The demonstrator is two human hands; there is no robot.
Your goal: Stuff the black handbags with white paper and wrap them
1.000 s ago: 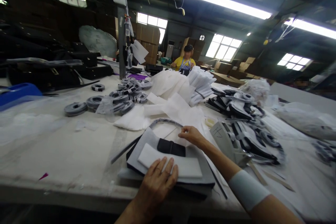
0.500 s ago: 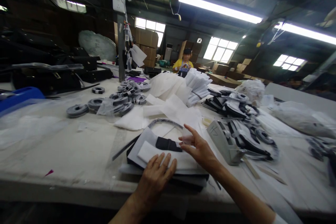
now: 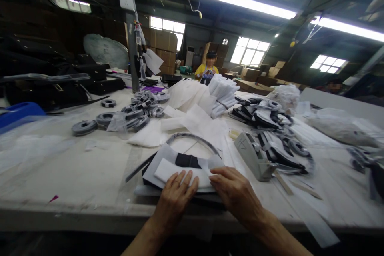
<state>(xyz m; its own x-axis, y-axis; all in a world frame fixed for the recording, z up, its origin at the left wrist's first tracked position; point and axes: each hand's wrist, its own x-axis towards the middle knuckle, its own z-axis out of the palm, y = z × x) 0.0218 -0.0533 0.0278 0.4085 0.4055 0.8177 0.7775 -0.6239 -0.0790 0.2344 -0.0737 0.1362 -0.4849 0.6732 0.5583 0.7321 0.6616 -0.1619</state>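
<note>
A black bag [image 3: 147, 174] lies near the table's front edge, its curved handle [image 3: 192, 136] wrapped in clear film and standing up behind it. Grey-white sheeting [image 3: 168, 154] covers the bag, leaving a black strap piece [image 3: 187, 160] showing. Across the front rests a folded white foam sheet [image 3: 168, 171]. My left hand [image 3: 177, 196] lies on this foam with fingers spread. At the foam's right end my right hand [image 3: 237, 190] rests with bent fingers, tips touching the surface; its thumb is mostly hidden. Whether any tape is under those fingertips, I cannot tell.
A grey tape dispenser [image 3: 253, 158] stands to the right, beside wrapped black straps [image 3: 279, 150]. Behind the bag are piled white foam sheets [image 3: 192, 98]. Several coiled grey straps [image 3: 84, 127] lie left. A person in yellow [image 3: 207, 70] sits across the table.
My right hand has come down from above the black strap piece onto the foam's right end. A small translucent piece near its fingers is no longer visible. My left hand stays on the foam.
</note>
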